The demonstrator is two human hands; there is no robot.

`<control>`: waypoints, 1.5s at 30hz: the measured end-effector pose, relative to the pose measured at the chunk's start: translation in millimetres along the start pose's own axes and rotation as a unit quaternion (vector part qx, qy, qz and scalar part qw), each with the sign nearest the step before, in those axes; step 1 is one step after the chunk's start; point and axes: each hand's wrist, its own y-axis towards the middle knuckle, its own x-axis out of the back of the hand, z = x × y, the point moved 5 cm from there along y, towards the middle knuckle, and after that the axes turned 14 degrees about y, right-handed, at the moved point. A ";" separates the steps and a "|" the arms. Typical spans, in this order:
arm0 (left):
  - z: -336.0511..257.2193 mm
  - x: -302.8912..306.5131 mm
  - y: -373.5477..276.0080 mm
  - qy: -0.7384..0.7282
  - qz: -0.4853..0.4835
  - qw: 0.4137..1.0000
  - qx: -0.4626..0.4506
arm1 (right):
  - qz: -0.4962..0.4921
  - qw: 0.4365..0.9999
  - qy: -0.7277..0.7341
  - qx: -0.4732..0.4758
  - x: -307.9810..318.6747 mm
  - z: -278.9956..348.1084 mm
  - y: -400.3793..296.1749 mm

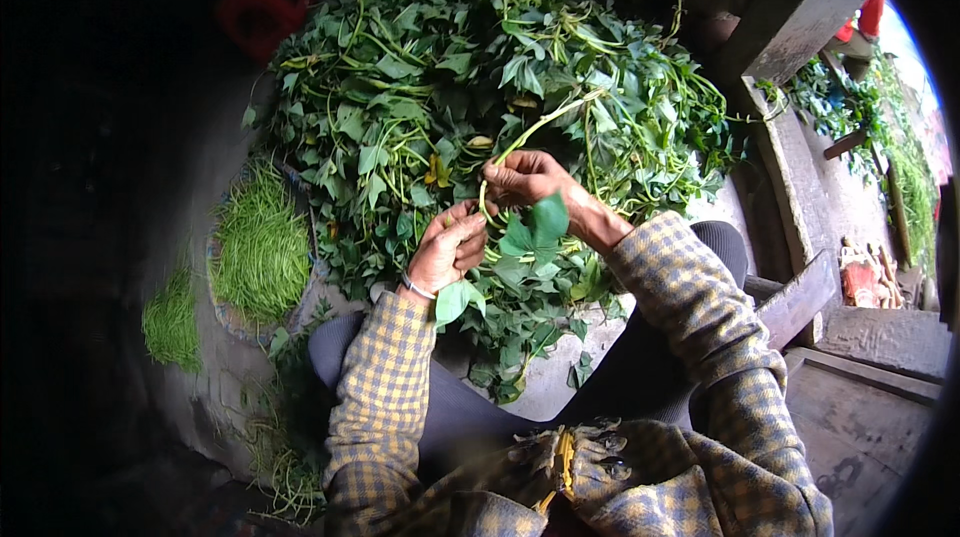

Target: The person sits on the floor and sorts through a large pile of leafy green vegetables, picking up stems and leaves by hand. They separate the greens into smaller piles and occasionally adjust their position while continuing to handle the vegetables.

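A pale green leafy vine stem (541,122) runs between my two hands and reaches back over the pile. My right hand (529,180) pinches it from above, thumb against the fingers. Just below and to the left, my left hand (452,240) grips the stem's near end; its fingertips are close to those of the right. A green leaf (546,225) hangs below my right hand, and a paler leaf (457,301) lies by my left wrist. Behind and under both hands spreads a large heap of leafy vines (405,98), reaching down between my knees.
To the left, a round shallow basket (217,304) holds cut green stalks (261,244). A smaller bunch of stalks (172,321) lies beyond it. Loose stems (289,473) lie by my left leg. A wooden doorframe (780,162) stands at right, a red object (262,11) at far left.
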 end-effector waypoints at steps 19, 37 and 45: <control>-29.5 17.0 -17.6 0.080 -0.152 0.978 -0.120 | 0.206 0.798 -0.567 0.016 -30.7 -43.7 -43.5; -66.1 128.3 -552.2 0.752 -0.621 0.190 0.112 | 0.288 0.788 -0.543 0.026 -26.4 -88.9 -41.2; -68.6 90.6 -441.3 0.260 -0.722 0.636 -0.085 | 0.189 0.881 -0.433 -0.015 -21.0 -66.2 -35.9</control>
